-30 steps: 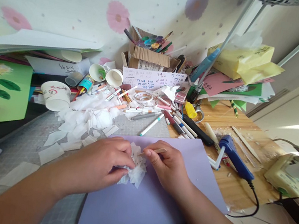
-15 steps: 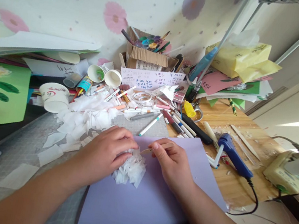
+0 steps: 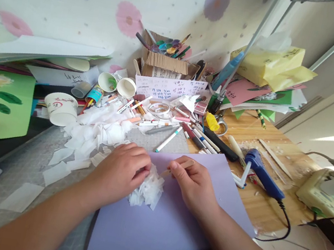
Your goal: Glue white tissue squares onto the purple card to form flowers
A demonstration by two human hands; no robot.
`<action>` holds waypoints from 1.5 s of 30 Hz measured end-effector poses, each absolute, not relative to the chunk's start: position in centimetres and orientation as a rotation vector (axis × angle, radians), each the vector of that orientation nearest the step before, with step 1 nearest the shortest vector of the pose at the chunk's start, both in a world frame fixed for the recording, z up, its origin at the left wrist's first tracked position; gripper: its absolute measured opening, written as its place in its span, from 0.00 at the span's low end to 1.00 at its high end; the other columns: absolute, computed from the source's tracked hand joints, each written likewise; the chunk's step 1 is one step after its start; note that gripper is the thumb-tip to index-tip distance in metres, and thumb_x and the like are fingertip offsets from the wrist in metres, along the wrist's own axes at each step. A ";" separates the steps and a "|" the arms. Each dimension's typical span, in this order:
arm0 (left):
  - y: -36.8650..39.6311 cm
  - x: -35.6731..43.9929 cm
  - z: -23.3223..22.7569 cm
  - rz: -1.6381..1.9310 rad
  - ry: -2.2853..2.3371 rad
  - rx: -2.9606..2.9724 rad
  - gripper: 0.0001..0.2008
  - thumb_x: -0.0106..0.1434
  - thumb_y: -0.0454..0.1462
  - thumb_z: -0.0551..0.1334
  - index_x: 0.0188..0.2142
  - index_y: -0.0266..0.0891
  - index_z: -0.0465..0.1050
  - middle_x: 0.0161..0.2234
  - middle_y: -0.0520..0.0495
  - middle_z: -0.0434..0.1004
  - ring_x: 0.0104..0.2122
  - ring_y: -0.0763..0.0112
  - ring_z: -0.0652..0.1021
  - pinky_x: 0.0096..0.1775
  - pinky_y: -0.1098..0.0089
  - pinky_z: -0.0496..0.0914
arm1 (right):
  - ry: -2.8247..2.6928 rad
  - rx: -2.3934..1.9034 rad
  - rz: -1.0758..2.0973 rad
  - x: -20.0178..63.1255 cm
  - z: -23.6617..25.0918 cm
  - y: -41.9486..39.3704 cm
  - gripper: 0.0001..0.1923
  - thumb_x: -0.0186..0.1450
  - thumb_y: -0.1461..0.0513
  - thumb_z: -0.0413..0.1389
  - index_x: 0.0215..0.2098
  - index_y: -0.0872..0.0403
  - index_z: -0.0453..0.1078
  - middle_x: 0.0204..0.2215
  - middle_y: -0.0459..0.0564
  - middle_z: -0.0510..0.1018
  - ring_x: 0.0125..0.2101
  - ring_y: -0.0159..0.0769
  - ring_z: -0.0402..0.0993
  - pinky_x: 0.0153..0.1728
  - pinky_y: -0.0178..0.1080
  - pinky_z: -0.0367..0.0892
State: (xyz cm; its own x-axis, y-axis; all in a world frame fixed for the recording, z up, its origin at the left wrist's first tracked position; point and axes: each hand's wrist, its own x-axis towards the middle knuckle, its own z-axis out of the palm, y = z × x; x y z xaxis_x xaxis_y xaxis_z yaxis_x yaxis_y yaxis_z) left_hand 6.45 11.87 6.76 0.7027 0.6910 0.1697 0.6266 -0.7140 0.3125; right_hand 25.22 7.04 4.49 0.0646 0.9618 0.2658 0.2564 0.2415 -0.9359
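Note:
A ruffled cluster of white tissue paper (image 3: pixel 149 190) lies on a sheet of purple paper (image 3: pixel 147 238). At its upper left edge, my left hand (image 3: pixel 123 169) has its fingers curled and pinched together against the tissue; the fingertips are partly hidden. My right hand (image 3: pixel 191 181) grips a thin wooden craft stick (image 3: pixel 166 172) between thumb and fingers. The stick's tip points left and reaches the right side of the cluster. Loose white tissue pieces (image 3: pixel 97 134) are heaped on the grey mat beyond my left hand.
Markers (image 3: pixel 168 140) lie scattered past the purple paper. On the right are a blue glue gun (image 3: pixel 264 174) with a cord and a power strip (image 3: pixel 320 191). Paper cups (image 3: pixel 60 110) stand at the left. A cardboard box (image 3: pixel 165 62) of brushes is at the back.
My left fingers have drawn closer together and curled inward at the cluster's edge. The craft stick in my right hand has shifted slightly right.

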 end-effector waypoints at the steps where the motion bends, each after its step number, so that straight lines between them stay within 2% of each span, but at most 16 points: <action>1: 11.8 6.5 6.8 0.411 1.057 2.669 0.05 0.60 0.33 0.57 0.28 0.39 0.68 0.29 0.51 0.71 0.34 0.67 0.69 0.38 0.65 0.61 | -1.414 -1.228 0.795 25.2 4.5 7.1 0.14 0.63 0.57 0.53 0.22 0.54 0.67 0.22 0.47 0.74 0.24 0.31 0.68 0.26 0.33 0.63; 6: 12.0 6.1 6.9 0.441 1.026 2.610 0.05 0.60 0.32 0.57 0.29 0.40 0.70 0.29 0.52 0.73 0.34 0.68 0.70 0.37 0.67 0.62 | -1.482 -1.277 0.799 25.2 4.9 7.4 0.12 0.64 0.57 0.54 0.28 0.55 0.74 0.24 0.49 0.76 0.27 0.33 0.71 0.29 0.34 0.65; 14: 12.2 5.9 6.9 0.441 1.106 2.522 0.09 0.59 0.32 0.56 0.37 0.42 0.73 0.32 0.51 0.74 0.35 0.68 0.72 0.37 0.68 0.64 | -1.438 -1.223 0.832 24.8 4.5 7.5 0.13 0.64 0.56 0.53 0.25 0.54 0.69 0.25 0.48 0.76 0.25 0.33 0.71 0.26 0.34 0.65; 19: 12.1 6.1 7.0 0.413 1.149 2.468 0.10 0.57 0.31 0.57 0.37 0.42 0.72 0.31 0.51 0.73 0.33 0.69 0.72 0.36 0.69 0.64 | -1.444 -1.228 0.867 24.8 4.4 7.6 0.12 0.64 0.56 0.53 0.26 0.54 0.69 0.25 0.48 0.75 0.25 0.32 0.70 0.26 0.34 0.64; 26: 11.9 6.0 7.2 0.416 1.171 2.367 0.16 0.55 0.30 0.57 0.42 0.43 0.74 0.33 0.51 0.74 0.33 0.69 0.73 0.36 0.69 0.65 | -1.349 -1.217 0.862 24.8 4.3 7.7 0.12 0.64 0.56 0.53 0.27 0.54 0.68 0.25 0.47 0.74 0.26 0.33 0.70 0.28 0.34 0.65; 34: 12.0 6.0 7.1 0.447 1.150 2.444 0.06 0.57 0.33 0.58 0.33 0.41 0.73 0.29 0.52 0.73 0.31 0.69 0.72 0.36 0.69 0.64 | -1.536 -1.297 0.872 24.7 4.4 7.9 0.13 0.65 0.58 0.52 0.25 0.54 0.70 0.27 0.49 0.77 0.28 0.34 0.72 0.29 0.35 0.66; 45: 12.5 6.1 6.7 0.517 1.056 2.515 0.05 0.58 0.33 0.58 0.32 0.41 0.73 0.31 0.51 0.74 0.35 0.67 0.72 0.38 0.67 0.64 | -1.688 -1.364 0.823 24.4 4.4 8.0 0.11 0.65 0.62 0.52 0.27 0.53 0.74 0.26 0.46 0.78 0.28 0.33 0.73 0.29 0.33 0.64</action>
